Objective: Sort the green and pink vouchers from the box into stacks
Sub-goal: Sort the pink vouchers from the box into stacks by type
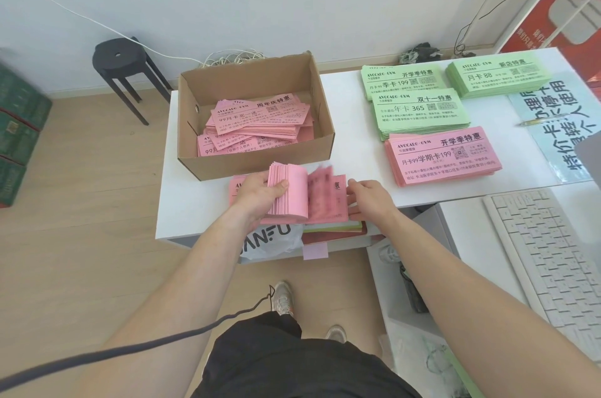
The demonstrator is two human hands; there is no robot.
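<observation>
The left grip, a bare hand, is curled round the left part of a pink voucher stack. Its thumb lies across the top and its fingers go underneath, bending a thick bundle of slips upward into an arch. The right grip holds nothing. Its fingers reach out fairly straight and touch the right end of the same stack.

The stack lies at the front edge of a white bench, just in front of a box. The slips are plain pink on their lifted backs. The ones fanning down to the right are blurred, with dark print showing faintly. Both forearms stretch forward from the bottom of the view, the left crossing in from the lower left.

The open brown cardboard box stands on the bench, touching or nearly touching the stack's far side. Inside it are loose pink vouchers with black Chinese print and a QR code, lying in untidy overlapping piles.

To the right on the bench are four sorted piles. There is a green "199" stack, a green "365" stack overlapping its near edge, and a green "88" stack farther right. A pink "199" stack sits nearest the person.

A white keyboard lies on a lower surface at the right. A black stool stands on the wooden floor behind the box, to its left.
</observation>
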